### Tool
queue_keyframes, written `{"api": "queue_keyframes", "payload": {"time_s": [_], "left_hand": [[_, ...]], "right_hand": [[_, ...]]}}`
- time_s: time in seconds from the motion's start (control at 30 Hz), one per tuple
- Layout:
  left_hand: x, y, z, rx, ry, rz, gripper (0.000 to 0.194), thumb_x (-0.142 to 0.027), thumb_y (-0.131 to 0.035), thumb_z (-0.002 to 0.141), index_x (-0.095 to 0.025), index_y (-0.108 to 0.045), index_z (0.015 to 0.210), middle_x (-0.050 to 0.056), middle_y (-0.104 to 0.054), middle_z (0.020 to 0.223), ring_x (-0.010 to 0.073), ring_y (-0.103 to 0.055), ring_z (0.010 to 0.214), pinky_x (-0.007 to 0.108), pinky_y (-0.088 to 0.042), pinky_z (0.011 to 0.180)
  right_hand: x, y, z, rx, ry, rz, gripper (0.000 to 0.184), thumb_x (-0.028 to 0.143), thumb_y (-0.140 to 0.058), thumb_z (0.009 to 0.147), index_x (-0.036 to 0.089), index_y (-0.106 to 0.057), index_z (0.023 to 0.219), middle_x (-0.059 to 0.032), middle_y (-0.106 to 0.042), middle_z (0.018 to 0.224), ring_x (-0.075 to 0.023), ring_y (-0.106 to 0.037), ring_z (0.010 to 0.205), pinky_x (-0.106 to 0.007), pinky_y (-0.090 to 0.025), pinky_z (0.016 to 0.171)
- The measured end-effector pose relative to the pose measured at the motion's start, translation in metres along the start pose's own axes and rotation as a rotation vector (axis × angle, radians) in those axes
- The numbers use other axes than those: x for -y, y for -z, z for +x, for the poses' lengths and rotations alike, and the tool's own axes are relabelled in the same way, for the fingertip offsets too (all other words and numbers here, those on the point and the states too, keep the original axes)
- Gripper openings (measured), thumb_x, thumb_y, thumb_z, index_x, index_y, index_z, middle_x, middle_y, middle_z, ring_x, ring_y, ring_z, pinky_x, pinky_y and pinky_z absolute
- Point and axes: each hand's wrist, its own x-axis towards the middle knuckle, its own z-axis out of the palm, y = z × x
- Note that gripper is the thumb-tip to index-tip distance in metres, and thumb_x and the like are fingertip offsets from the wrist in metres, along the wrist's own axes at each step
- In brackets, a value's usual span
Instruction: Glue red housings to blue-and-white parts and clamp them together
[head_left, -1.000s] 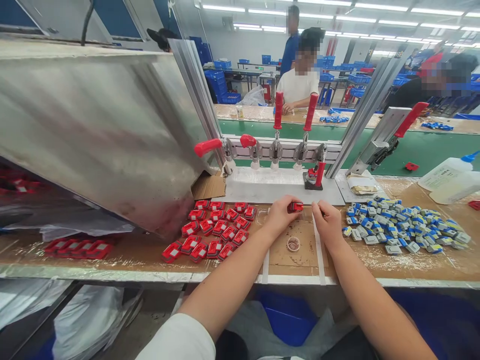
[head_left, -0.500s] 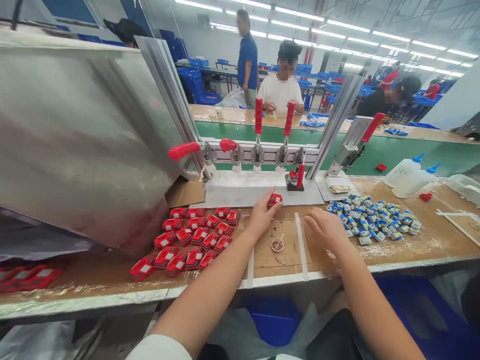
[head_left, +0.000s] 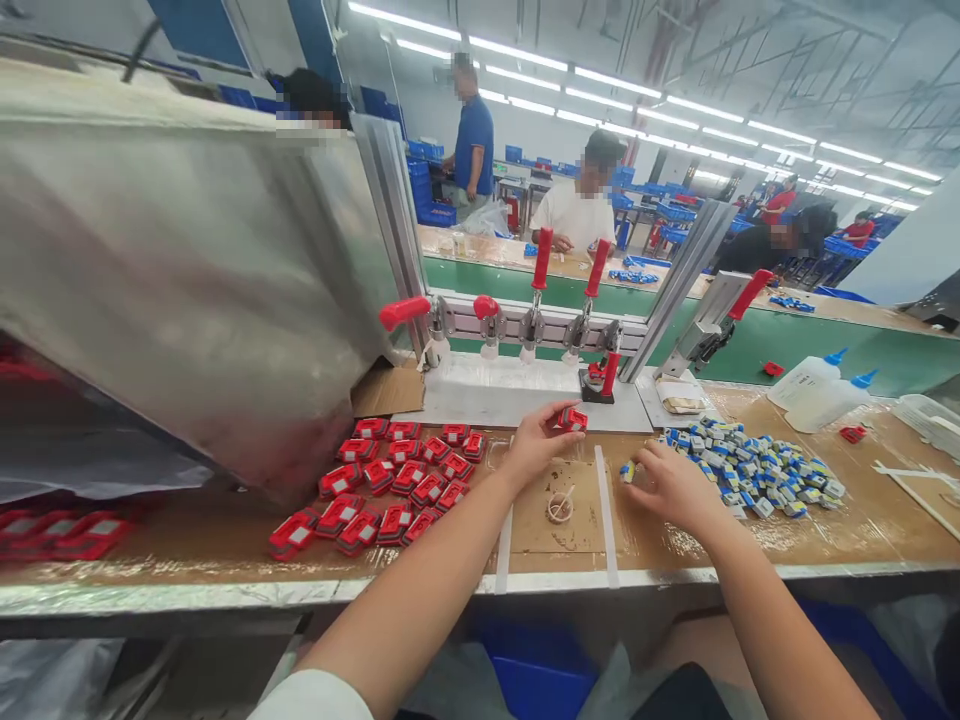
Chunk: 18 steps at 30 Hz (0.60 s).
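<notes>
My left hand (head_left: pixel 536 445) is closed around a small red plastic housing (head_left: pixel 572 419), held above the worktop in front of the clamps. To the right, my right hand (head_left: pixel 667 485) pinches a small grey block with blue and yellow on it (head_left: pixel 627 471) at its fingertips. Just beyond that hand lies a heap of similar small blocks (head_left: pixel 761 470). Between my forearms a small round cup (head_left: pixel 559 508) with a thin stick in it rests on a taped cardboard sheet (head_left: pixel 536 530). Several red housings (head_left: pixel 409 475) lie in rows left of my left arm.
Toggle clamps with red handles (head_left: pixel 542 260) stand on a metal frame behind the hands. One red handle (head_left: pixel 611 373) is down by a black base. Two bottles with blue tips (head_left: pixel 832 400) lie at right. A large metal panel (head_left: pixel 187 300) blocks the left. Co-workers sit opposite.
The small block now shows at my right fingertips, where none was visible before. My left hand still holds the red housing. The whole view has shifted slightly.
</notes>
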Motion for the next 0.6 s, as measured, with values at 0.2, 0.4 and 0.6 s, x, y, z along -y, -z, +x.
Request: {"api": "queue_keyframes", "payload": {"time_s": [0.2,0.4,0.6], "left_hand": [[-0.003,-0.001,-0.003,0.006,-0.018,-0.032,0.067,-0.032,-0.087,0.075,-0.019,-0.062,0.136,0.005,-0.072,0.107,0.0166,-0.067,0.098,0.031,-0.051,0.095],[-0.002,-0.003,-0.001,-0.035,-0.01,-0.095,0.058,-0.03,-0.092,0.067,-0.017,-0.063,0.116,0.007,-0.073,0.101,0.0192,-0.069,0.097,0.034,-0.053,0.094],[0.002,0.0,0.003,-0.098,-0.022,-0.083,0.06,-0.034,-0.093,0.066,-0.015,-0.066,0.116,0.009,-0.074,0.104,0.0209,-0.07,0.098,0.036,-0.054,0.093]], "right_hand": [[0.028,-0.009,0.013,0.155,0.113,-0.032,0.042,0.012,-0.051,0.094,0.019,-0.057,0.135,-0.0101,-0.065,0.111,-0.0253,-0.065,0.101,-0.031,-0.049,0.079],[0.034,-0.033,0.014,0.056,0.113,0.111,0.041,0.023,-0.045,0.103,0.02,-0.05,0.144,-0.0126,-0.059,0.118,-0.0267,-0.063,0.111,-0.037,-0.053,0.094],[0.037,-0.031,0.026,0.03,0.159,0.201,0.042,0.02,-0.053,0.095,0.022,-0.055,0.138,-0.0123,-0.057,0.125,-0.0259,-0.063,0.111,-0.037,-0.054,0.094]]}}
